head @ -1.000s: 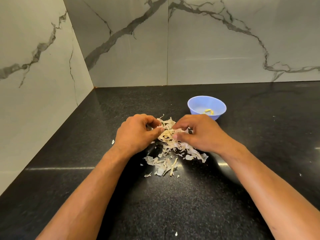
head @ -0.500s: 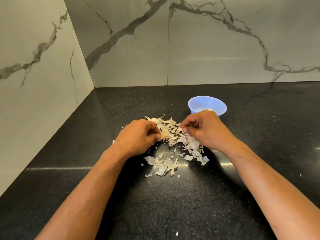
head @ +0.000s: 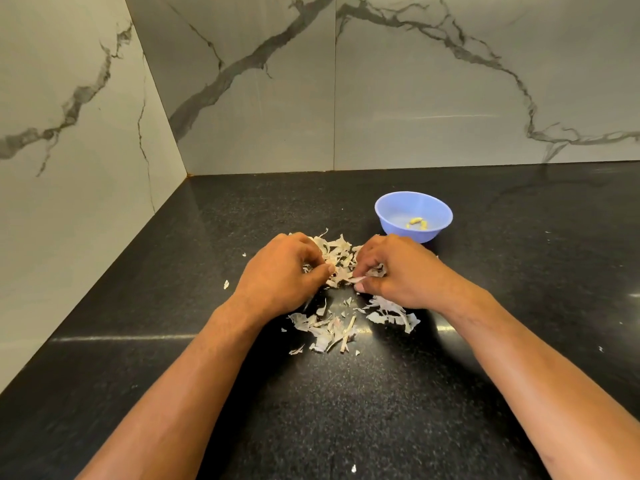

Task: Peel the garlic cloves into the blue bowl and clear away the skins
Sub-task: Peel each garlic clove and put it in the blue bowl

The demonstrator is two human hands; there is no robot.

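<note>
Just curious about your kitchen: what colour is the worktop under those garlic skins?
The worktop is glossy black with fine pale speckles, seen in the head view.

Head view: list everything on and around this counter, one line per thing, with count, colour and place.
Blue bowl: one, light blue, far right of the skins.
Peeled garlic cloves: two or so, pale yellow, inside the bowl.
Garlic skins: one loose heap plus stray flakes, off-white, centre of the counter, under and before the hands.
Counter: one, black speckled.
Wall tiles: grey-veined white, behind and left.
Left hand: fingers curled into the skins.
Right hand: pinching skins; any clove is hidden.
</note>
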